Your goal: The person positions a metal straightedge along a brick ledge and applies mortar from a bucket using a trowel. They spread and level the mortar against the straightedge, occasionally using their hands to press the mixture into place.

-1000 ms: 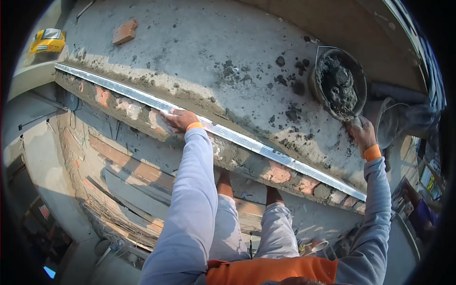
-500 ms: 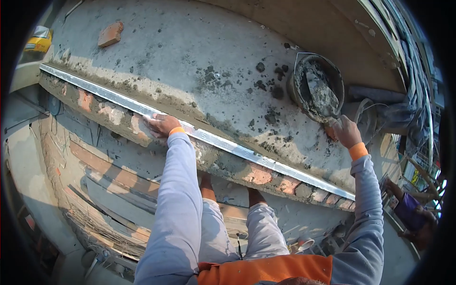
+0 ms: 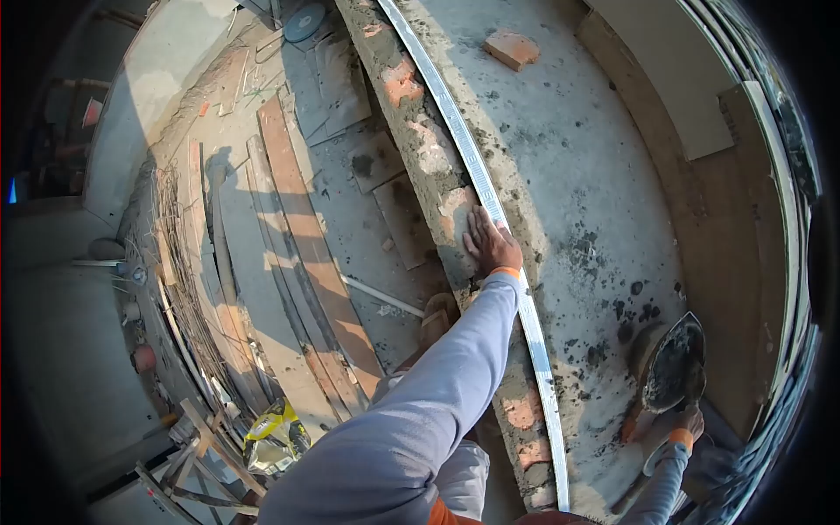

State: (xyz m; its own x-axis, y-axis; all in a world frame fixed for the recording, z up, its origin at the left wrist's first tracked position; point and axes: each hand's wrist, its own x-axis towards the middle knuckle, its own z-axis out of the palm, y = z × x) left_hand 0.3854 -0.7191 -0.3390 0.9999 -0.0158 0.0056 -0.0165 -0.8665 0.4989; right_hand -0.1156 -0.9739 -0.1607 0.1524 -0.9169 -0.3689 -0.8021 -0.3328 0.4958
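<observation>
My left hand [image 3: 495, 247] lies with its fingers spread across the edge of a low brick wall [image 3: 435, 150]. Its thumb rests over a long metal straightedge [image 3: 455, 122], which runs along the wall's top beside a band of wet mortar [image 3: 518, 188]. Over at the lower right, my right hand [image 3: 689, 422] is closed round the handle of a trowel [image 3: 678, 363], mostly hidden by the fingers. Grey mortar covers the trowel's pointed blade. Behind the blade is a mortar bucket [image 3: 646, 350], partly hidden by it.
A loose brick piece [image 3: 512, 50] sits on the concrete floor [image 3: 604, 149], among scattered mortar clumps [image 3: 597, 353]. Wooden planks [image 3: 297, 201], thin rods [image 3: 168, 219] and a yellow bag [image 3: 276, 437] lie left of the wall. Boards [image 3: 752, 219] stand along the right.
The view has swung to the left. My right hand has raised the trowel, whose blade was down in the bucket. My left hand stays at the straightedge.
</observation>
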